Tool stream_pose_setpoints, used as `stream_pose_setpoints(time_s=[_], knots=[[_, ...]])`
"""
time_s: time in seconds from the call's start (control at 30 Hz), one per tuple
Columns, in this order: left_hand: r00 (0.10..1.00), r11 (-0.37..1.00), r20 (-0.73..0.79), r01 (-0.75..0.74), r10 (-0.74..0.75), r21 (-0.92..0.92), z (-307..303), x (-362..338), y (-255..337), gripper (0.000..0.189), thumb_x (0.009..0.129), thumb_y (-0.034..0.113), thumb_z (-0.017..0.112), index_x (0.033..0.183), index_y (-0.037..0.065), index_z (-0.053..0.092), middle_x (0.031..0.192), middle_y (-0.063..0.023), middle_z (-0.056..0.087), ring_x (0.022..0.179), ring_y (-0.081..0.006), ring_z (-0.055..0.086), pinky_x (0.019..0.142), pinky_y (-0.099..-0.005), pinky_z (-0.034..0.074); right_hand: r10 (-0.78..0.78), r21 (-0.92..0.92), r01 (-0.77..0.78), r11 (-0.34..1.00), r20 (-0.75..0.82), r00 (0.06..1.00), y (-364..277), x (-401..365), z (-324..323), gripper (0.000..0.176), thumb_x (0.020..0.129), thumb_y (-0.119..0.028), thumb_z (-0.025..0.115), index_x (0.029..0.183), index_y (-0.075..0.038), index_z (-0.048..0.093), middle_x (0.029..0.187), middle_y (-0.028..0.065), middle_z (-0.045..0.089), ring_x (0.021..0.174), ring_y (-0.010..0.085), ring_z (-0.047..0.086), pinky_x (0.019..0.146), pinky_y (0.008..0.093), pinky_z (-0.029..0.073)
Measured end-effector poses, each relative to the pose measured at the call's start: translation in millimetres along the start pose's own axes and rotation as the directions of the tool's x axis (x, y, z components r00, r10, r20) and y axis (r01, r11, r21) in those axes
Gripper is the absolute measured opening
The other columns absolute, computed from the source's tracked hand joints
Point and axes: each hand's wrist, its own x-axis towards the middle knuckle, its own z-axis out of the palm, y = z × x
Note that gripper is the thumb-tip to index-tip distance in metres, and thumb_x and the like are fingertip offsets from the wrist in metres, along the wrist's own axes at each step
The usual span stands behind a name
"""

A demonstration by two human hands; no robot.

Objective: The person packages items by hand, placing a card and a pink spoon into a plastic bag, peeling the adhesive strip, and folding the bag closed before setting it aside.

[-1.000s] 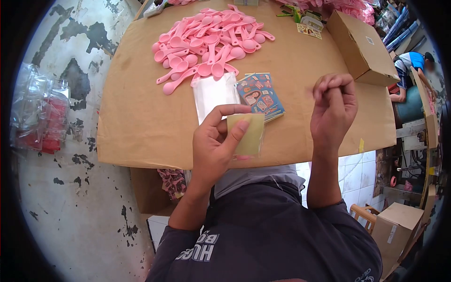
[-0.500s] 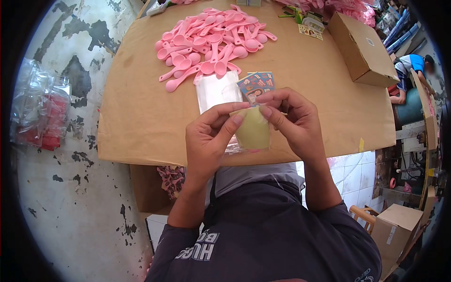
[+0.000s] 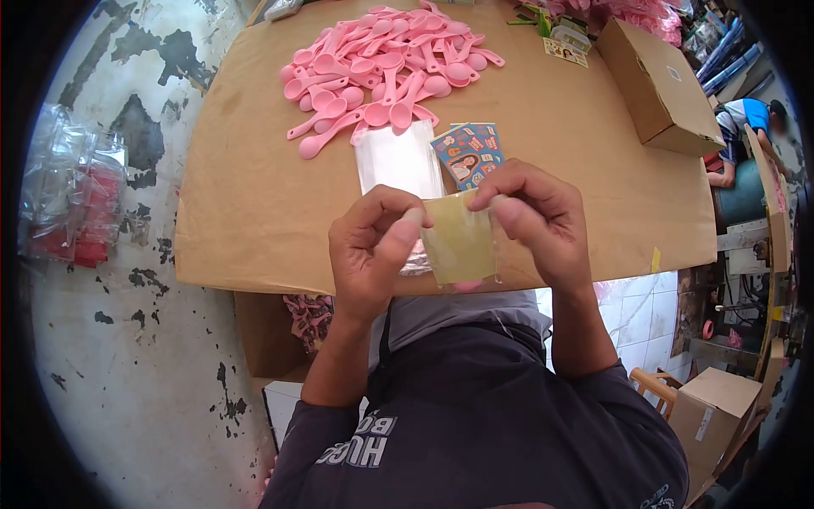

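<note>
Between my hands is a small clear plastic bag [image 3: 497,270] with a pale yellow-green card [image 3: 458,237] inside. Something pink shows at its bottom edge, too little of it to name. My left hand [image 3: 370,246] pinches the bag's upper left corner between thumb and fingers. At the upper right, my right hand [image 3: 547,225] grips the other corner, its thumb slightly blurred. Just beyond lie a stack of clear plastic bags [image 3: 394,161] and several blue printed cards [image 3: 469,154]. A big heap of pink spoons [image 3: 386,64] covers the far part of the table.
The brown-covered table [image 3: 246,195] has a cardboard box [image 3: 657,85] at its right edge. Small packaged items [image 3: 566,47] lie at the far right. Plastic packs [image 3: 85,195] are on the left. Another person [image 3: 746,119] bends down at the far right, beyond the table.
The bag with the card has come slightly lower and stretches flatter between my hands. My hands have moved a little apart. More of the blue cards shows.
</note>
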Motion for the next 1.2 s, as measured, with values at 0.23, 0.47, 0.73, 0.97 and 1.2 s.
stream_pose_setpoints(time_s=[0.23, 0.47, 0.73, 0.97, 1.2], knots=[[0.976, 0.976, 0.019, 0.218, -0.218, 0.016, 12.4, -2.0, 6.9, 0.041, 0.095, 0.0, 0.072, 0.134, -0.005, 0.059, 0.11, -0.015, 0.076, 0.096, -0.0153, 0.073, 0.084, -0.0271, 0.057, -0.027, -0.004, 0.027, 1.0, -0.089, 0.996, 6.3, -2.4, 12.4, 0.044, 0.088, -0.003, 0.082, 0.126, -0.005, 0.061, 0.092, -0.0046, 0.062, 0.064, -0.0026, 0.041, 0.056, 0.0163, 0.031], [0.985, 0.872, -0.119, -0.05, 0.123, 0.486, -32.3, -5.9, 15.9, 0.029, 0.094, -0.006, 0.069, 0.123, -0.004, 0.069, 0.114, -0.0144, 0.076, 0.108, -0.019, 0.072, 0.094, -0.0324, 0.056, -0.034, -0.426, 0.0, 0.905, -0.072, 0.997, 2.9, -1.3, 9.6, 0.036, 0.087, -0.004, 0.08, 0.12, -0.007, 0.065, 0.094, -0.0003, 0.062, 0.061, 0.004, 0.046, 0.056, 0.0208, 0.037], [0.982, 0.386, -0.17, 0.125, 0.084, 0.914, -126.1, -14.4, 33.4, 0.039, 0.094, -0.016, 0.048, 0.124, -0.001, 0.068, 0.126, -0.0172, 0.072, 0.124, -0.0261, 0.067, 0.104, -0.0359, 0.05, -0.194, -0.765, 0.251, 0.593, 0.167, 0.967, 23.6, -1.7, 32.7, 0.03, 0.084, -0.016, 0.08, 0.111, -0.006, 0.071, 0.102, 0.0076, 0.065, 0.09, 0.0273, 0.064, 0.082, 0.0413, 0.054], [0.984, 0.243, -0.148, 0.12, 0.1, 0.963, -151.6, -24.8, 40.0, 0.052, 0.085, -0.018, 0.043, 0.126, 0.001, 0.068, 0.129, -0.0159, 0.07, 0.126, -0.0295, 0.065, 0.105, -0.0382, 0.048, -0.107, -0.808, 0.32, 0.495, 0.308, 0.945, 44.4, 0.2, 44.1, 0.02, 0.083, -0.014, 0.078, 0.1, -0.006, 0.072, 0.103, 0.0074, 0.063, 0.099, 0.0281, 0.058, 0.089, 0.0407, 0.049], [0.912, 0.399, -0.227, 0.078, 0.342, 0.913, -132.4, -10.3, 41.2, 0.027, 0.097, -0.003, 0.055, 0.118, 0.0, 0.07, 0.105, -0.0105, 0.072, 0.095, -0.0202, 0.067, 0.08, -0.032, 0.052, -0.206, -0.744, 0.252, 0.619, 0.156, 0.966, 34.7, 8.3, 42.7, 0.011, 0.082, -0.009, 0.079, 0.09, -0.007, 0.072, 0.098, 0.0059, 0.061, 0.094, 0.0266, 0.056, 0.083, 0.0404, 0.048]])
